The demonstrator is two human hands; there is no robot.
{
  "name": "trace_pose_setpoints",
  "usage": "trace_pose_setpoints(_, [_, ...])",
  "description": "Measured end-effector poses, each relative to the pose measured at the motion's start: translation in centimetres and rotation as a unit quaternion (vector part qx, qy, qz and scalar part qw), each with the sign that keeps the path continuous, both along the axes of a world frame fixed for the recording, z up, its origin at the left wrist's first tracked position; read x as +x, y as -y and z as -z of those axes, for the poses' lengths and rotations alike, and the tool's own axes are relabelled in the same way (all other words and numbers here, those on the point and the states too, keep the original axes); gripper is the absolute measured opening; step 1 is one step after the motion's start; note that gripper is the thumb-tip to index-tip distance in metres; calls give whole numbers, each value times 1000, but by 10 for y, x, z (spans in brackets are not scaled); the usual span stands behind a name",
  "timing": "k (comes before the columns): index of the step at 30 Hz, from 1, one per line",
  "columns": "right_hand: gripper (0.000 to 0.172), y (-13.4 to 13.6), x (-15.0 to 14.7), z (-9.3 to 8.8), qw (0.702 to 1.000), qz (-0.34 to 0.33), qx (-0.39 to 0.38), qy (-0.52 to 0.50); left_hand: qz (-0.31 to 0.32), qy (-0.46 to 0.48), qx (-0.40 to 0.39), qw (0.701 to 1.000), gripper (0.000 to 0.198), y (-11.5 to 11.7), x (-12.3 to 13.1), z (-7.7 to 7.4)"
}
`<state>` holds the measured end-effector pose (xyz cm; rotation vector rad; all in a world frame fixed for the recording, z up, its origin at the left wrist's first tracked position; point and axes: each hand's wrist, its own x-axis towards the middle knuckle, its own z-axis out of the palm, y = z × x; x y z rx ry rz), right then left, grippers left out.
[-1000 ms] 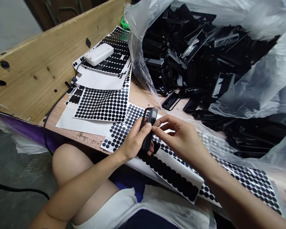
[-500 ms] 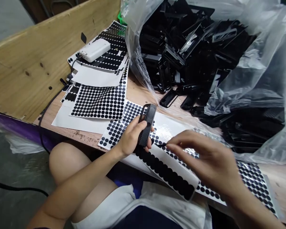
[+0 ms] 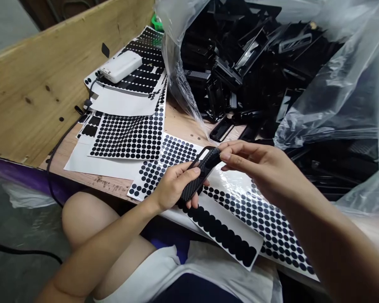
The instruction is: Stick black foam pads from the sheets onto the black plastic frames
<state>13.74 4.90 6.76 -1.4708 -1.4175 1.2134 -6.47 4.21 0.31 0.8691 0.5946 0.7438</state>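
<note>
My left hand is closed round a black plastic case part with a carbon-fibre pattern and a long slot near its upper end. The part is tilted, its upper end toward the right. At that end my right hand has thumb and forefinger pinched together, touching the part. Whatever lies between those fingertips is hidden. Beneath my left hand, a white backing strip with a row of black round stickers slants down to the right. Under it spreads a larger sheet of black dot stickers.
A clear plastic bag full of black plastic parts stands behind my hands. More sticker sheets lie on the left, with a white power bank and its cable. A wooden board borders the table's left side.
My right hand has moved up and left, from beside the part to its upper end. A thin dark piece showed at its fingertips before. The part has tilted further right.
</note>
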Motion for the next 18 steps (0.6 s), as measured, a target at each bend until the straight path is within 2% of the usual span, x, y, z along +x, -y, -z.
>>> trace_pose_setpoints(8, [39,-2,0,0,1000,-7,1,15,-2,4,2,1000,38,0,0,2])
trace_pose_setpoints(18, [42,-2,-2,-4,992,-32,61,108,-6,-6,4,1000,40,1,0,0])
